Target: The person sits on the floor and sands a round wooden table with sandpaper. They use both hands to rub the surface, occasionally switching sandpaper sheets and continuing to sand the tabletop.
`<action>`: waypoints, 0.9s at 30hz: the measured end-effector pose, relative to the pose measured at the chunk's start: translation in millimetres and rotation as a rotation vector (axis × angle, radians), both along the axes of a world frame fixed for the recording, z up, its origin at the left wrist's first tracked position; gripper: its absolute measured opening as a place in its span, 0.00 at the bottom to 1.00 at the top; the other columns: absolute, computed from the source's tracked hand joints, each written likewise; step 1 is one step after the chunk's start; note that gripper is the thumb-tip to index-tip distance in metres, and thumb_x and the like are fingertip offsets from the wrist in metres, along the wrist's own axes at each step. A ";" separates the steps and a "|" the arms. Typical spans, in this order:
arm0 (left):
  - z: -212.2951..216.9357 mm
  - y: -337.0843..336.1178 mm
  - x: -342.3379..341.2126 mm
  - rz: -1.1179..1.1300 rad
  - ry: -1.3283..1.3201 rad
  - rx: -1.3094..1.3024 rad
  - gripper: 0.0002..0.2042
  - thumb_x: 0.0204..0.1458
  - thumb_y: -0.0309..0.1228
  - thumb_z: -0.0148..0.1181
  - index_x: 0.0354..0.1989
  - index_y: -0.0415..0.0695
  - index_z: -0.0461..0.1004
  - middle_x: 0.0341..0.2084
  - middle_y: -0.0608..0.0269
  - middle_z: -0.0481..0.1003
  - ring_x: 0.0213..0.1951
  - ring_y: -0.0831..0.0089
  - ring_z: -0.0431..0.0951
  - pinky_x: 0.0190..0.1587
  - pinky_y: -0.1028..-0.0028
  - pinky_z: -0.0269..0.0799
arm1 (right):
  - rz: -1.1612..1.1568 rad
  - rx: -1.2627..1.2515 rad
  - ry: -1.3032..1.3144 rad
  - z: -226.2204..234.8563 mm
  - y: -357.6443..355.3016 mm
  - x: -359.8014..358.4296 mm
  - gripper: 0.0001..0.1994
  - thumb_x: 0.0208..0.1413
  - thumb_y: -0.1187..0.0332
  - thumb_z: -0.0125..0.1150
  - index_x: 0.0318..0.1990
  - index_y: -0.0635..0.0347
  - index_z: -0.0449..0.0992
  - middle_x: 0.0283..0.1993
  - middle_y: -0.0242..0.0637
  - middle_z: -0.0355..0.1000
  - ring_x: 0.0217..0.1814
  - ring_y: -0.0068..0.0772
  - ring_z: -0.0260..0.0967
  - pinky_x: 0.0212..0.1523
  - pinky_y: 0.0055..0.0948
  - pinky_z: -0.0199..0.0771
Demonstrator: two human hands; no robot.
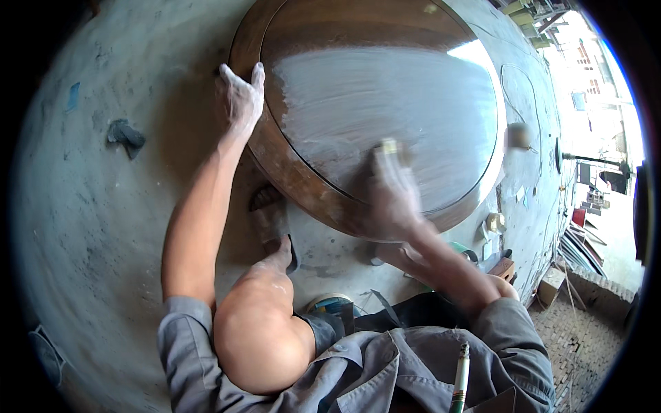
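Note:
A round brown wooden tabletop [313, 194] lies in front of me, its middle covered in pale dusty streaks inside a dark ring groove. My left hand [237, 100], whitened with dust, holds the tabletop's left rim, thumb on top and the other fingers over the outer side, partly hidden. On the near part of the dusty surface, my right hand [396, 189] presses down, smeared by motion. Under its fingers is a small sanding block [389, 146] with a pale yellowish end; most of it is hidden by the hand and blur.
My sandalled foot [272, 220] stands close to the near left rim. A dark crumpled cloth [127, 135] lies on the concrete floor at left. To the right are a blurred round object [518, 135], a cable, a reddish brick [504, 268] and a pale block [551, 286].

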State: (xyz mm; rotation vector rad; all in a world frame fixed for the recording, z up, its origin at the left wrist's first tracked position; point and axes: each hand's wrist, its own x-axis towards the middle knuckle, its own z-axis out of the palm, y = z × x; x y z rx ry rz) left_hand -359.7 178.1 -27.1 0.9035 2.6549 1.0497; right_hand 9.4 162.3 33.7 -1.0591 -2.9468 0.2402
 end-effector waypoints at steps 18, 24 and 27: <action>-21.4 6.2 -24.1 -0.029 -0.276 0.149 0.58 0.47 0.71 0.64 0.66 0.21 0.59 0.62 0.24 0.67 0.65 0.39 0.69 0.66 0.54 0.65 | 0.252 -0.186 0.106 3.1 -17.4 -39.4 0.34 0.56 0.72 0.53 0.73 0.66 0.58 0.75 0.59 0.57 0.77 0.56 0.55 0.75 0.50 0.58; -25.3 11.7 -16.9 -0.028 -0.277 0.297 0.60 0.45 0.71 0.66 0.66 0.20 0.59 0.62 0.24 0.67 0.66 0.38 0.68 0.67 0.55 0.65 | -0.132 -0.118 -0.061 2.0 19.0 23.2 0.34 0.58 0.74 0.50 0.72 0.79 0.54 0.78 0.67 0.46 0.81 0.70 0.41 0.77 0.58 0.48; -16.5 13.2 -13.1 -0.031 -0.287 0.315 0.59 0.45 0.70 0.66 0.65 0.20 0.61 0.61 0.25 0.68 0.65 0.39 0.69 0.67 0.56 0.65 | 0.157 -0.149 0.118 -2.8 -49.0 -60.1 0.35 0.54 0.74 0.52 0.72 0.78 0.55 0.78 0.70 0.44 0.83 0.67 0.38 0.81 0.56 0.39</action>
